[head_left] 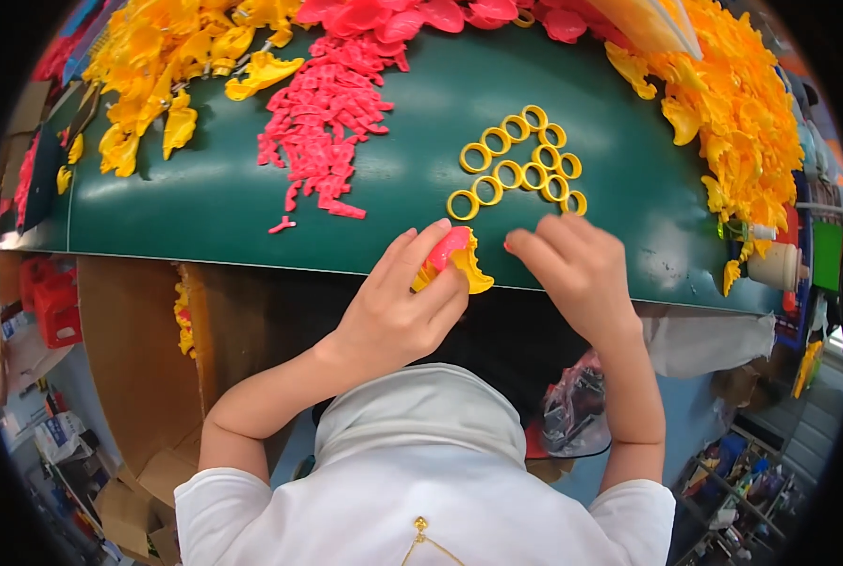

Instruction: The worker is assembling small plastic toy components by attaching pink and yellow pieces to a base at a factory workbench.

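While the left hand [393,302] gripped a partly covered pink-and-yellow piece [455,247] at the near edge of the green table [185,212], the right hand [572,272] was curled, a pink bit [508,246] at its fingertips, grip indeterminable. Beyond lay yellow rings [521,175]; the upper border cropped pink petals [379,17].

No readable lettering is showing.
At the lower left, a white package [60,436] is possibly bearing dark print, but it is appearing small and blurred near the view's rim, and no word or number is coming through.
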The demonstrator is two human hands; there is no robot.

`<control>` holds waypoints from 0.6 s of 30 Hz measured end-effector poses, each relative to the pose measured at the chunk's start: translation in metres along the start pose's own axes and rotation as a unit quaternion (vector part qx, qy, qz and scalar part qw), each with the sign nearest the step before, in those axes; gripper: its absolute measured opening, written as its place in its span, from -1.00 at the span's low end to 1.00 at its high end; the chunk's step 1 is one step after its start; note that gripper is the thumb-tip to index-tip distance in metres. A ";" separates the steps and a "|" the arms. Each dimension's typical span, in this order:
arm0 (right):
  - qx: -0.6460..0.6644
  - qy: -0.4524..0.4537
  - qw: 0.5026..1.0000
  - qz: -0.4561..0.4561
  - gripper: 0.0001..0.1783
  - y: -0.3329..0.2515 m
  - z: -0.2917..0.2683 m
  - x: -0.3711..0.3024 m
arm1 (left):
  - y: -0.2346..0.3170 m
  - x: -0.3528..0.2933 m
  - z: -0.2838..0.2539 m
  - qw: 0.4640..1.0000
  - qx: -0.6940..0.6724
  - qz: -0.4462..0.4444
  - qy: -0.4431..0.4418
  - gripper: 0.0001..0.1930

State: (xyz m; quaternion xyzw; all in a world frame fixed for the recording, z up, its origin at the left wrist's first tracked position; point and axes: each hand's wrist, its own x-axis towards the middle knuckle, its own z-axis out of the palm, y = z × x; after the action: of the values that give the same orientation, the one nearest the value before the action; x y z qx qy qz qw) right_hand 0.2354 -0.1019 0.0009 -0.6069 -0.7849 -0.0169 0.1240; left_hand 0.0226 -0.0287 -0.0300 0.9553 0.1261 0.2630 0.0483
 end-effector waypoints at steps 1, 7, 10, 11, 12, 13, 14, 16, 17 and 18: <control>-0.003 -0.004 1.000 0.009 -0.82 0.002 0.003 -0.007 | 0.001 0.002 0.001 1.000 -0.012 0.011 -0.017 -0.73; 0.082 0.088 0.992 0.042 -0.75 0.000 0.012 -0.019 | 0.009 0.016 0.014 0.999 -0.022 0.035 0.017 -0.81; 0.111 0.135 0.979 0.104 -0.77 -0.005 0.021 -0.030 | 0.015 0.021 0.018 0.999 0.000 0.047 0.011 -0.80; 0.124 0.169 0.968 0.138 -0.78 -0.007 0.026 -0.033 | 0.017 0.023 0.018 0.999 0.009 0.054 -0.001 -0.80; 0.133 0.192 0.960 0.156 -0.78 -0.008 0.027 -0.035 | 0.019 0.024 0.018 0.998 0.009 0.056 -0.001 -0.80; 0.132 0.192 0.960 0.157 -0.78 -0.009 0.029 -0.037 | 0.021 0.025 0.018 0.998 0.020 0.061 -0.011 -0.81; 0.126 0.207 0.957 0.158 -0.78 -0.011 0.031 -0.038 | 0.022 0.025 0.018 0.997 0.031 0.066 -0.021 -0.81; 0.119 0.220 0.955 0.159 -0.79 -0.014 0.031 -0.041 | 0.023 0.025 0.016 0.997 0.028 0.066 -0.030 -0.81; 0.184 0.226 0.940 0.178 -0.79 -0.017 0.028 -0.042 | 0.023 0.025 0.016 0.997 0.027 0.065 -0.039 -0.81; 0.247 0.231 0.921 0.195 -0.79 -0.020 0.026 -0.043 | 0.023 0.024 0.017 0.997 0.026 0.065 -0.039 -0.81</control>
State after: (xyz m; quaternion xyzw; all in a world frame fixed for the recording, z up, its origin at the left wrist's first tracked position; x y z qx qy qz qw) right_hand 0.2219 -0.1432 -0.0311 -0.6774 -0.5796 0.0629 0.4486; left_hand 0.0565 -0.0445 -0.0288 0.9719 0.0690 0.2248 0.0108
